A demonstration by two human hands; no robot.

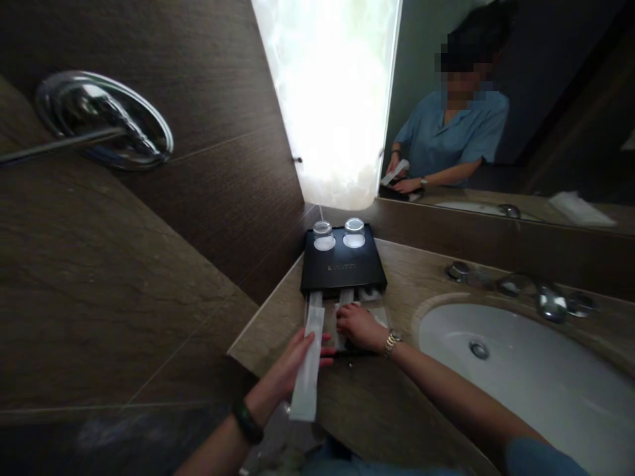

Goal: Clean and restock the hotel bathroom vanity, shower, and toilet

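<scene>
My left hand [292, 362] is closed round a long white wrapped packet [307, 370] that sticks out towards me, over the corner of the stone counter [377, 403]. My right hand [358, 326], with a metal watch at the wrist, rests curled on flat white packets [342, 330] in the pulled-out drawer of a black amenity box [343, 268]. Two upturned glasses [339, 234] stand on the back of the box. What the right fingers grip is hidden.
A white oval sink [526, 370] lies to the right, with chrome tap fittings [550, 301] behind it. A mirror [510, 99] above shows a person in a blue shirt. A lit panel [332, 99] glows behind the box. A chrome wall fitting [106, 122] juts out at upper left.
</scene>
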